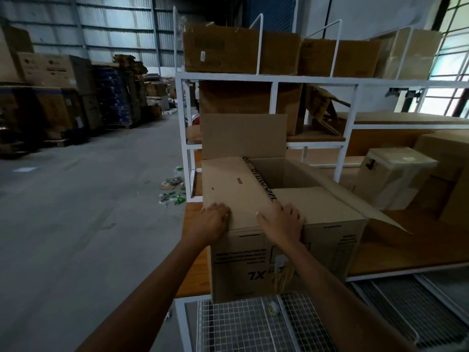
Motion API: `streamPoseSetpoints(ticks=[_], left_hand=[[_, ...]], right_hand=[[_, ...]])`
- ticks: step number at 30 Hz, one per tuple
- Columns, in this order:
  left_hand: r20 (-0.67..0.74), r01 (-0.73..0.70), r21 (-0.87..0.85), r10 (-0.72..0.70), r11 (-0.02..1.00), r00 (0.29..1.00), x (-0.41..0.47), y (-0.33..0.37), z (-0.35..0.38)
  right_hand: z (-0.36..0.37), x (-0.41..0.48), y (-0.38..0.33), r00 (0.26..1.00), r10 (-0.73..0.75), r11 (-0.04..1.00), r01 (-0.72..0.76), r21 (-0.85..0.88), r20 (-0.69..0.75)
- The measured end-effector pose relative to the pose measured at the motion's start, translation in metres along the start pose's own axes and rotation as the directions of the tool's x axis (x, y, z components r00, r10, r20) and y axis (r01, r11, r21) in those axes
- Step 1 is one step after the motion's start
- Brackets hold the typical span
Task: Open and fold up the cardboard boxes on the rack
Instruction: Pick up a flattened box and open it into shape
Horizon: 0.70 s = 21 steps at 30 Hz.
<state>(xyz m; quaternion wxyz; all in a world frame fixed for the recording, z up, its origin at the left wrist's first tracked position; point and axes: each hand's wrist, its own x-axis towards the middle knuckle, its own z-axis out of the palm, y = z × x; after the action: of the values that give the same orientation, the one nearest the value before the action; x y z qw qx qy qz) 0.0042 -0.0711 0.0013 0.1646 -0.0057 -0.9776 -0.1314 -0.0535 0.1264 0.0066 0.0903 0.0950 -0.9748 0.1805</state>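
Head view: the large brown cardboard box printed XL (253, 255) sits on the wooden shelf (406, 250) of the white metal rack (253, 78), just below frame centre. Left hand (215, 217) and right hand (281, 221) lie flat on its top flaps, gripping nothing. The box seems half opened; next, lift those flaps. A pale taped carton (396, 176) at 3 o'clock crowds the splayed right flap (375, 214).

A tan-brown cardboard box (253, 189) under the left hand (215, 219) and right hand (281, 219) carries black lettering on its flap edge and front. Beyond the hands stands a white-painted metal rack frame (180, 138) with orange-brown wooden shelf boards (406, 252). Below them is a white wire panel (243, 326) in a square grid. Left of them, grey concrete floor (76, 199) has green-and-white scraps (172, 191).
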Motion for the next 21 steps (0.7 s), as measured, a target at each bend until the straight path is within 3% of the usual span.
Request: streamPoseSetpoints(ticks=[5, 8, 13, 18, 21], left_hand=[[-0.123, -0.004, -0.132, -0.012, 0.991, 0.992, -0.002, -0.001, 0.002], [-0.157, -0.009, -0.165, -0.017, 0.986, 0.987, -0.001, -0.009, 0.000], [0.007, 0.121, -0.263, -0.123, 0.957, 0.992, 0.013, -0.012, -0.035], [0.029, 0.197, -0.636, -0.231, 0.746, 0.972, 0.011, -0.005, -0.063], [0.002, 0.161, -0.834, -0.289, 0.528, 0.957, 0.001, 0.006, -0.078]], right_hand=[[-0.017, 0.007, -0.007, 0.994, 0.086, 0.948, -0.100, 0.304, 0.059], [-0.027, 0.004, -0.008, 0.992, 0.120, 0.819, -0.118, 0.561, 0.033], [-0.041, 0.001, -0.024, 0.976, 0.213, 0.587, -0.093, 0.804, -0.043], [-0.065, -0.007, -0.070, 0.969, 0.176, 0.481, 0.070, 0.874, -0.174], [-0.065, -0.019, -0.102, 0.961, 0.020, 0.471, 0.234, 0.851, -0.276]])
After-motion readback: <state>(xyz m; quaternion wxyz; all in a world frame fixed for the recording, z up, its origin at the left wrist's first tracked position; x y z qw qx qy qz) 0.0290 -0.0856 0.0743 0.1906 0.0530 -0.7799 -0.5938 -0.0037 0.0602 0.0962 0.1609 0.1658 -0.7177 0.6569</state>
